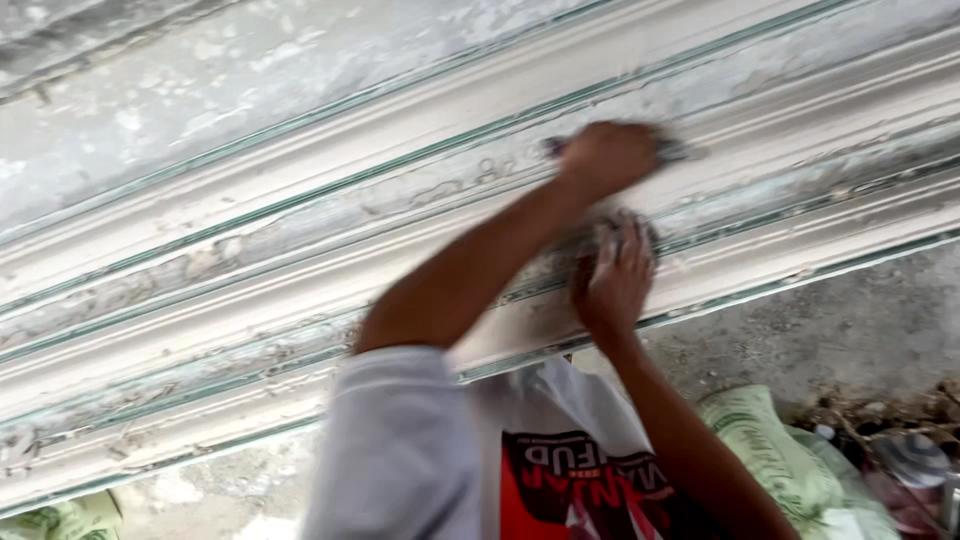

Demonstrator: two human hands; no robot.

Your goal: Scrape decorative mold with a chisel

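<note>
A long white plaster moulding [300, 260] with ribs and greenish lines runs slantwise across the view. My left hand [608, 155] is closed into a fist on a small dark tool [680, 151], whose ends stick out on both sides, and presses it on an upper rib. Just below, my right hand [615, 285] rests against a lower rib with its fingers over a grey-white wad [612, 228]. Both hands are blurred by motion. My white shirt [400, 450] with a red and black print fills the lower middle.
Rough grey concrete [850, 330] lies beyond the moulding's lower edge. A pale green sack [770, 440] sits at the bottom right beside some debris and a clear plastic object [910, 460]. Another green sack [70, 518] shows at the bottom left.
</note>
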